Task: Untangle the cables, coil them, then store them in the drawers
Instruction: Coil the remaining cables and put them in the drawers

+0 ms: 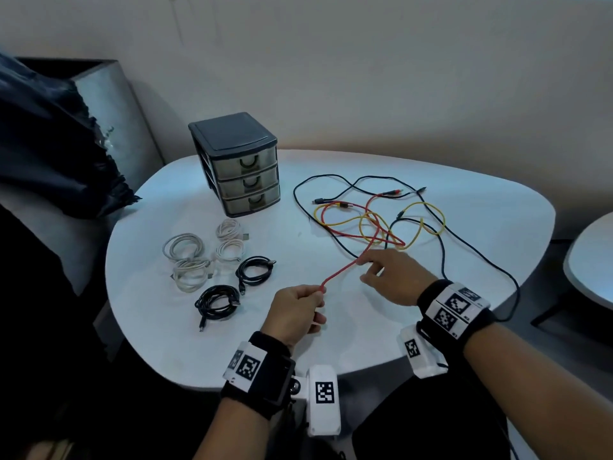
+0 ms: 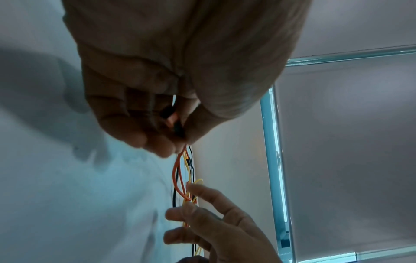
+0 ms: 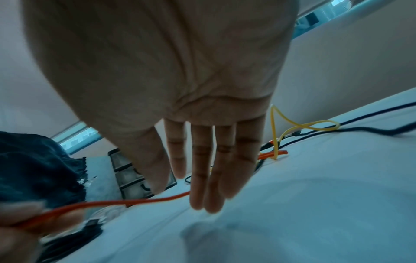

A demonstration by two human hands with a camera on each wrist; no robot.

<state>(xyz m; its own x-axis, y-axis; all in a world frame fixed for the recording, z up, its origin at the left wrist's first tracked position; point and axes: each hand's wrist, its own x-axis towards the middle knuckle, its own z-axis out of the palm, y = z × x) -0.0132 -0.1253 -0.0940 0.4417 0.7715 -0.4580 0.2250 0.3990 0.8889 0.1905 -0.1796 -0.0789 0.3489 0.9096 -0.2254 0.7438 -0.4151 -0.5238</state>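
The red cable (image 1: 345, 267) is running taut from the tangle (image 1: 374, 220) on the white bench (image 1: 365, 336) into the left hand (image 1: 295, 312), whose grip is pinching its end. The right hand (image 1: 394, 277), fingers (image 3: 200, 178) straight, is seemingly touching it midway. The drawers (image 1: 245, 177) are sitting closed beyond.

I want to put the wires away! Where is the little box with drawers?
In the head view, the small dark-grey plastic three-drawer box stands on the white table, far left, behind the coiled white cables and left of the tangled cables.
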